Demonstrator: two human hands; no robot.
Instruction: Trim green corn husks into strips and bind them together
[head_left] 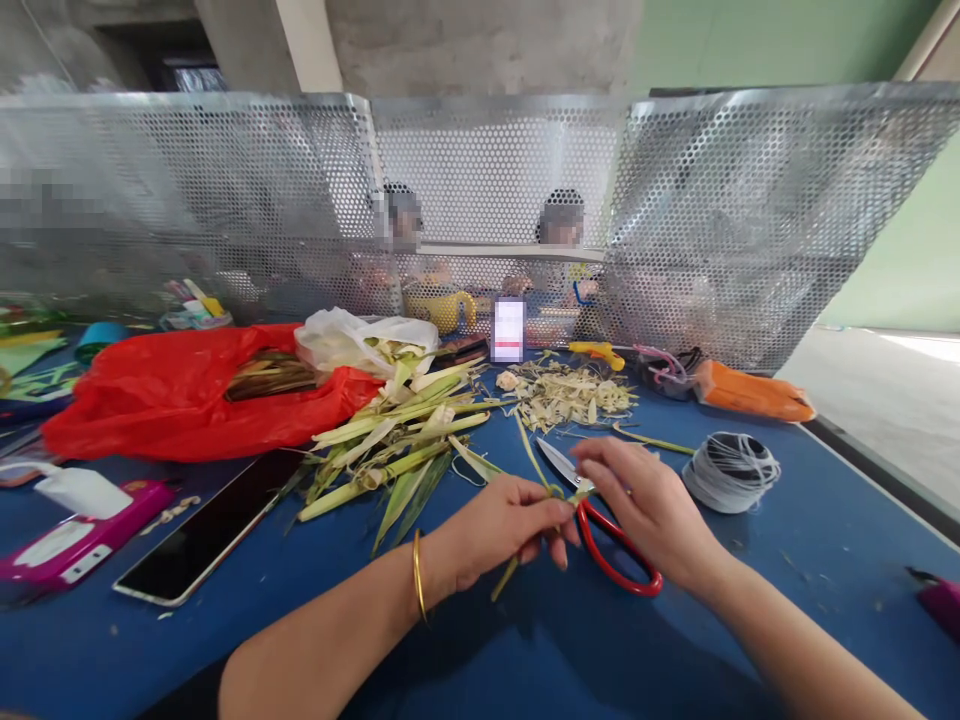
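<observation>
My left hand [514, 525], with a gold bangle at the wrist, is closed in a pinch on a thin green plant strip [529, 450]. One end of the strip hangs below the fingers, and a small loop or knot shows above the thumb. My right hand [649, 500] meets the strip from the other side, fingertips bent together at its short end; its thumb is mostly hidden. Red-handled scissors [651, 586] lie on the table under my hands, blades pointing away and partly covered. Left of them is a pile of green husk-like leaves and stalks [412, 440].
Pale scraps [574, 393] are heaped ahead. A grey string roll [731, 472] and orange packet [750, 390] stand right. Left are a dark phone [210, 530], magenta device [90, 535] and red bag [165, 390]. A perforated metal screen [495, 150] closes the back; people sit behind it.
</observation>
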